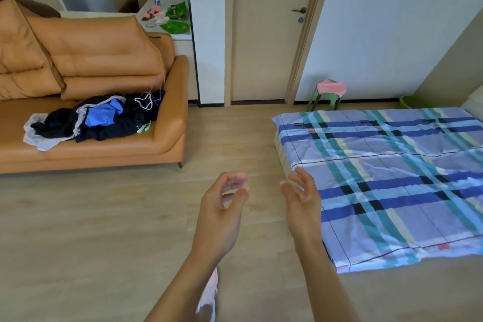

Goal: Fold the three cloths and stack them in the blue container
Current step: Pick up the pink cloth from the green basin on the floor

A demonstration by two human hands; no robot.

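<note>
A heap of clothes (pixel 99 120), black, blue and grey, lies on the seat of an orange sofa (pixel 104 60) at the left, with a few hangers among it. My left hand (pixel 224 204) hovers over the wooden floor in the middle, its fingers loosely curled and holding nothing. My right hand (pixel 303 196) is raised beside it, fingers spread and empty, close to the near left corner of a low mattress (pixel 392 185) covered in a blue plaid sheet. No blue container shows in this view.
A green stool (pixel 325 98) with a pink cloth (pixel 332 87) on it stands by the far wall beside a closed door (pixel 269 29). A green basin (pixel 413 102) peeks out behind the mattress. A cluttered white counter (pixel 167 18) stands behind the sofa. My foot in a light shoe (pixel 209 293) is below.
</note>
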